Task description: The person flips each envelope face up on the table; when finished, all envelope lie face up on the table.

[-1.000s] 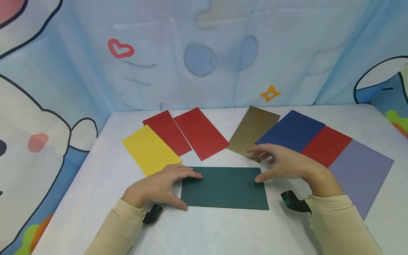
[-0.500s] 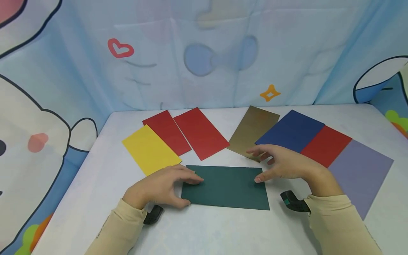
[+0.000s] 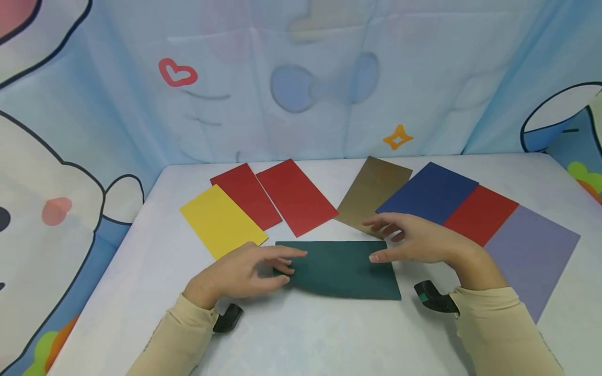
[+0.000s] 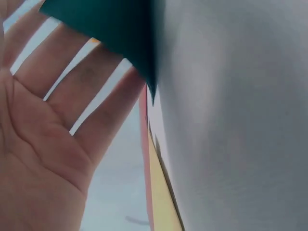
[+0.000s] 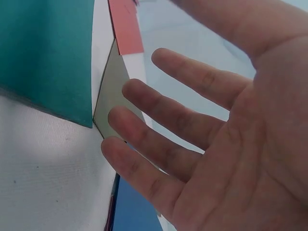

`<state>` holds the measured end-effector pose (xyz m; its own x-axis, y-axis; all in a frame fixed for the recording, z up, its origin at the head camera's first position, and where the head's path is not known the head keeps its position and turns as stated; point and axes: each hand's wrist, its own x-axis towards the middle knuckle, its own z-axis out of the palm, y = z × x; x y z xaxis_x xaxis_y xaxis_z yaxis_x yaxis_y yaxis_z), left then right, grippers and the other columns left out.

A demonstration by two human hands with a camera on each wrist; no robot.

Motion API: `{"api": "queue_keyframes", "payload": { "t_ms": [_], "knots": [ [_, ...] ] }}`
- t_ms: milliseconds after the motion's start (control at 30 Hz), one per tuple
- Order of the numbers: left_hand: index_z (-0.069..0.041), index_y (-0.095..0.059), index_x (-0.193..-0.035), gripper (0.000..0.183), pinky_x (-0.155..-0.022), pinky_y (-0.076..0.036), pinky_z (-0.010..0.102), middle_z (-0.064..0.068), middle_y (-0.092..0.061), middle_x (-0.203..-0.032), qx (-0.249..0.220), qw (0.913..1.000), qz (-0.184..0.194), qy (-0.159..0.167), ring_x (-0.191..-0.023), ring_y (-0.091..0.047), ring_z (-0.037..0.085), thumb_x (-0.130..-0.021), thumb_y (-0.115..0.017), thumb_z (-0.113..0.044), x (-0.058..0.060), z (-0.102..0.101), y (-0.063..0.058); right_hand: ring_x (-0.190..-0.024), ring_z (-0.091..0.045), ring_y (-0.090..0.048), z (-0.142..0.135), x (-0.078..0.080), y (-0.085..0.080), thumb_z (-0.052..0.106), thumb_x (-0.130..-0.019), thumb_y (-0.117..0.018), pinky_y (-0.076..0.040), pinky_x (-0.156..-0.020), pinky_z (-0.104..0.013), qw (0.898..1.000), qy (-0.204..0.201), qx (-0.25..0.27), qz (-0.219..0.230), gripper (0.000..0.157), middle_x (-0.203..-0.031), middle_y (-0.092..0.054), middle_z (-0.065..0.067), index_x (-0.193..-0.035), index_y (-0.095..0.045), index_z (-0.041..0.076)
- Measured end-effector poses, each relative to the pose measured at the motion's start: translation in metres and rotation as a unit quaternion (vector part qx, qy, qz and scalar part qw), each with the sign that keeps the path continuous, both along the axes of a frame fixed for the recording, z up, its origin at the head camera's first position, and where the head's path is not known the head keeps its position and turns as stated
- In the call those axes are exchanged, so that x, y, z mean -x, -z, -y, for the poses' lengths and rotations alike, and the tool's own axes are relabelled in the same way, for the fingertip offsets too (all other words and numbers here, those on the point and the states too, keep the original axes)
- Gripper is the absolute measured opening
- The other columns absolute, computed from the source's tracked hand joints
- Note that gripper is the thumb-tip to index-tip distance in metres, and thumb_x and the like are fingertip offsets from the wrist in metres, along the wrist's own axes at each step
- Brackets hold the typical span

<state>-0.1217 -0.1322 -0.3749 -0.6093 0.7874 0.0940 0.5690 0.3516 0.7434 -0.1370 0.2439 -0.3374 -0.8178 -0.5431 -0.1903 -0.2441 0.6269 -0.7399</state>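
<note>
A dark green paper sheet (image 3: 338,271) lies crosswise at the centre front of the table. Its near-left part is raised and the front edge bows. My left hand (image 3: 235,277) is at that left end, its fingers stretched out and overlapping the sheet in the head view. The left wrist view has those straight fingers (image 4: 108,110) spread, their tips hidden by the green sheet. At the other end, my right hand (image 3: 418,243) hovers with its thumb over the right edge. Its fingers (image 5: 168,91) are spread and loosely bent, with nothing between them.
A yellow sheet (image 3: 223,222) and two red sheets (image 3: 298,198) lie at the back left. Toward the right are a gold-brown sheet (image 3: 373,193), a blue one (image 3: 425,188), a red one (image 3: 482,214) and a lavender one (image 3: 531,250). A printed curtain (image 3: 324,125) hangs behind.
The green sheet's near-left side has come up off the table and its front edge now curves. My left fingers have straightened and spread. The right hand has hardly moved.
</note>
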Motion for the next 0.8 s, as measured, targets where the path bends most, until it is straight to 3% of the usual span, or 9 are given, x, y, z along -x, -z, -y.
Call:
{"api": "queue_keyframes", "payload": {
  "t_ms": [100,267,400,567,800],
  "knots": [
    [-0.022,-0.054,-0.145,0.046,-0.077,-0.054,0.033,-0.01,-0.073,-0.107,-0.018,0.9995,-0.022,-0.011,-0.104,-0.066,0.001,-0.1,-0.064,-0.02,-0.0004,-0.0011,-0.0027,-0.125,-0.034,-0.053,-0.0003,-0.0008,-0.001,0.039,-0.09,-0.077,-0.047,-0.099,-0.053,1.0,0.001,0.002,0.004,0.071,-0.14,-0.054,-0.011,-0.146,-0.049,0.006],
    [-0.021,-0.054,-0.145,0.045,-0.092,-0.053,0.038,-0.003,-0.069,-0.124,-0.049,0.9961,-0.057,-0.046,-0.104,-0.067,0.003,-0.101,-0.064,-0.02,-0.0007,-0.0042,-0.0059,-0.126,-0.035,-0.052,-0.0009,-0.0013,-0.0019,0.038,-0.092,-0.074,-0.051,-0.095,-0.049,1.0,0.006,0.013,0.022,0.069,-0.14,-0.053,-0.012,-0.148,-0.047,0.006],
    [-0.017,-0.056,-0.136,0.041,-0.093,-0.053,0.034,0.0,-0.07,-0.118,-0.086,0.9888,-0.093,-0.079,-0.102,-0.069,0.009,-0.098,-0.066,-0.007,-0.0006,-0.0069,-0.0046,-0.124,-0.034,-0.054,-0.0013,-0.0001,-0.0018,0.036,-0.093,-0.073,-0.053,-0.092,-0.045,0.999,0.01,0.025,0.034,0.069,-0.139,-0.054,-0.014,-0.148,-0.045,0.005],
    [-0.009,-0.059,-0.118,0.031,-0.09,-0.054,0.029,0.0,-0.067,-0.106,-0.125,0.9738,-0.161,-0.1,-0.097,-0.068,0.012,-0.092,-0.068,0.006,0.0015,-0.0089,-0.0024,-0.123,-0.03,-0.055,-0.0011,0.0007,-0.0034,0.035,-0.095,-0.072,-0.051,-0.094,-0.043,0.999,0.009,0.034,0.032,0.066,-0.137,-0.056,-0.012,-0.148,-0.046,0.005],
    [-0.008,-0.069,-0.108,0.026,-0.087,-0.053,0.024,0.0,-0.069,-0.103,-0.127,0.9598,-0.234,-0.089,-0.097,-0.065,0.011,-0.091,-0.066,0.01,0.0071,-0.0087,-0.0003,-0.124,-0.026,-0.053,-0.0015,-0.0021,-0.0085,0.044,-0.101,-0.059,-0.044,-0.098,-0.054,0.998,0.035,0.018,0.043,0.057,-0.138,-0.053,-0.007,-0.149,-0.047,0.016]
  ]
}}
